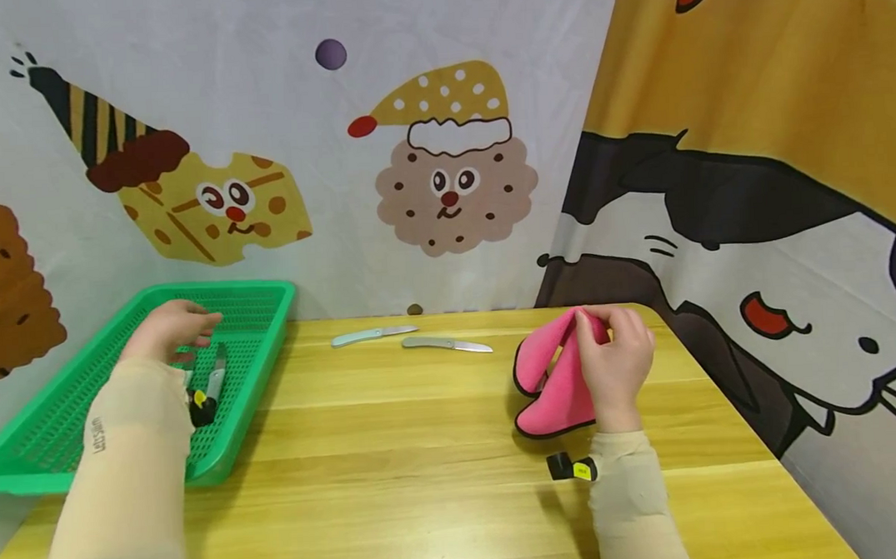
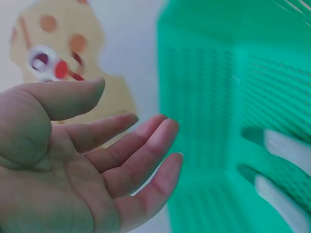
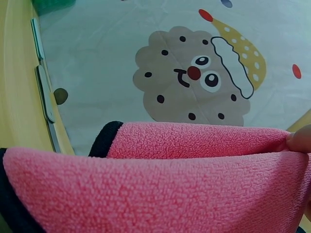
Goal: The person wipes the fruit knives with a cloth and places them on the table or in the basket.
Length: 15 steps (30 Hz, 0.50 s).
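Note:
My right hand pinches a pink cloth with black edging near its top. The cloth hangs in folds at the right of the table, and its fleecy surface fills the lower part of the right wrist view. Over the green basket at the left, my left hand is held with fingers loosely spread and nothing in them. Inside the basket lies a knife with its blade out; the left wrist view shows two pale handles there, blurred. On the table are two more open folding knives, one light green, one grey-green.
The wooden table ends at a printed curtain behind it. Its right edge slants past another printed cloth with a cat figure. Each wrist carries a small black camera mount, the right one just above the tabletop.

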Tool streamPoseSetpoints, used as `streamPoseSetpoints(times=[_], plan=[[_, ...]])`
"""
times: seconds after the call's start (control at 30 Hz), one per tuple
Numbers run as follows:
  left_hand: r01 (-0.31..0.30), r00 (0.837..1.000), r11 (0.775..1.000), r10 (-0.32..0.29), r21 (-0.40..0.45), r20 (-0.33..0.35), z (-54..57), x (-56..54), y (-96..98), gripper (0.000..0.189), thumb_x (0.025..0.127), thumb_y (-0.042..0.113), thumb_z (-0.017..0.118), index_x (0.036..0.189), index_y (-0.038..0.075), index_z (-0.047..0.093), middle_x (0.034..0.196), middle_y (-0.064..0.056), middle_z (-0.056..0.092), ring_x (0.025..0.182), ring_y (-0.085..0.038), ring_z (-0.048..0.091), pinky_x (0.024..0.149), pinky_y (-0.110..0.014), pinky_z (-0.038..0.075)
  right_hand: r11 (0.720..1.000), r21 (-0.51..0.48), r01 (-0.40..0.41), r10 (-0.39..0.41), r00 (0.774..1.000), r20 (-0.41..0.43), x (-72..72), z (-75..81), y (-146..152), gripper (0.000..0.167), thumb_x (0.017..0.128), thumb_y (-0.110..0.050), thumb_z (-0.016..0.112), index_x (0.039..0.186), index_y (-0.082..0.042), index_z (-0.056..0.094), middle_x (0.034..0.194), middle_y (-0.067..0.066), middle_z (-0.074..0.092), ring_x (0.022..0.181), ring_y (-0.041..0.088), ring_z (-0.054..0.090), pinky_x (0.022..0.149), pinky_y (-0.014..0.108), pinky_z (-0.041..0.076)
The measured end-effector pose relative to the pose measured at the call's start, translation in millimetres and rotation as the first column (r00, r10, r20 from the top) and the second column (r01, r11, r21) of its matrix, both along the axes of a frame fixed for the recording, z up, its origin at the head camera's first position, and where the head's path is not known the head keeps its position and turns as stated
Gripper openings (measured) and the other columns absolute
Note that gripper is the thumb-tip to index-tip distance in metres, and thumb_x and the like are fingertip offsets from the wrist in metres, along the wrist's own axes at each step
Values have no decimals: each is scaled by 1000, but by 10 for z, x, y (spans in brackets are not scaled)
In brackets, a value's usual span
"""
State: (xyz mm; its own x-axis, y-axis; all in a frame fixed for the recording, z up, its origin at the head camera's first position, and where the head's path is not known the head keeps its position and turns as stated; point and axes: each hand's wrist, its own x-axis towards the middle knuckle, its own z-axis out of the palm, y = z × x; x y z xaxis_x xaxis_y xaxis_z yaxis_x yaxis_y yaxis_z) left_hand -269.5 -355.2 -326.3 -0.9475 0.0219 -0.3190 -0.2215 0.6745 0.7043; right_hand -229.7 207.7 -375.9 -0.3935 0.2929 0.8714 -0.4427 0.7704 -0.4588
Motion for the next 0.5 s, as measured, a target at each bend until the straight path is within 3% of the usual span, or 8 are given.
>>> streamPoseSetpoints(times=[0.17, 0.3, 0.4, 0.5], plan=[[31, 994, 1000, -31, 2, -103, 313, 48, 286, 84, 104, 47, 37, 152, -13, 4, 149, -40, 23, 132, -52, 36, 103, -61, 38, 1000, 9, -7, 7, 1000, 7, 5, -7, 6, 10, 84, -9, 79, 88, -1, 74, 80, 15, 67, 79, 30, 59, 73, 43, 34], [54, 976, 998, -60, -35, -209, 521, 92, 562, 85, 103, 50, 39, 153, -10, 7, 148, -38, 28, 130, -51, 39, 103, -62, 36, 1000, 17, -13, 13, 999, 33, 9, -7, 5, 11, 85, -10, 78, 89, -1, 73, 82, 16, 66, 81, 32, 58, 75, 45, 35], [66, 954, 992, -94, -107, -285, 607, 120, 791, 82, 103, 50, 41, 153, -9, 15, 146, -37, 34, 129, -51, 39, 103, -64, 35, 1000, 11, -12, 11, 999, 53, -2, -17, 7, 11, 85, -9, 78, 90, -1, 73, 83, 16, 66, 82, 32, 58, 76, 47, 35], [85, 935, 986, -129, -145, -329, 622, 135, 1030, 78, 103, 48, 44, 154, -6, 20, 146, -34, 37, 131, -50, 37, 103, -64, 34, 1000, 1, -13, 13, 998, 66, -12, -32, 9, 10, 85, -8, 78, 90, -1, 73, 84, 15, 66, 82, 31, 58, 77, 47, 35]])
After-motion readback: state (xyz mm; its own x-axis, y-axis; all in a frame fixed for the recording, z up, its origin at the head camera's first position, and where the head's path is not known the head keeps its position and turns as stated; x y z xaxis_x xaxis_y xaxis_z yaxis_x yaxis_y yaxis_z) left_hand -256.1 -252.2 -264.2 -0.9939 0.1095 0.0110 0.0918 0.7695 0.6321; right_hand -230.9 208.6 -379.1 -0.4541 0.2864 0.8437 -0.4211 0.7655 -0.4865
